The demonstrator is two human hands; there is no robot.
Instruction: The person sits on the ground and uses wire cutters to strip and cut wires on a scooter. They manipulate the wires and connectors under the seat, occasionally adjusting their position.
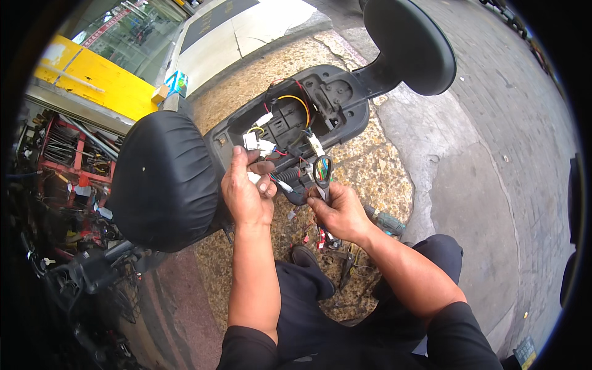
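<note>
White connectors (250,141) on thin coloured wires are seen, in the head view, toward the seat-side end of an open black compartment (217,148), with another white plug (316,145) placed by its near edge. The left hand (248,194) is held at the near edge, its fingers curled; a small white piece (253,177) is shown between them, but whether it is firmly pinched cannot be told. By the right hand (340,213), a black-looped tool (322,168), apparently scissors, is gripped with its loop upward, just beyond the near edge.

The connectors should be found very light, their housings stiff and rather brittle, the wires soft and easily strained. They are best taken by the flat sides of the housing, so that the wire roots are not pulled; a little slip may be expected on smooth plastic.

Boxy, matt white housings are set against dark moulded plastic with ribs and recesses. A yellow wire (302,103) is bent into an arc near the far edge, and a ribbed black sleeve (285,176) is run along the near one. The black seat (163,185) is covered in gathered, leather-like material; rough pebbled paving (391,176) is seen below.
</note>
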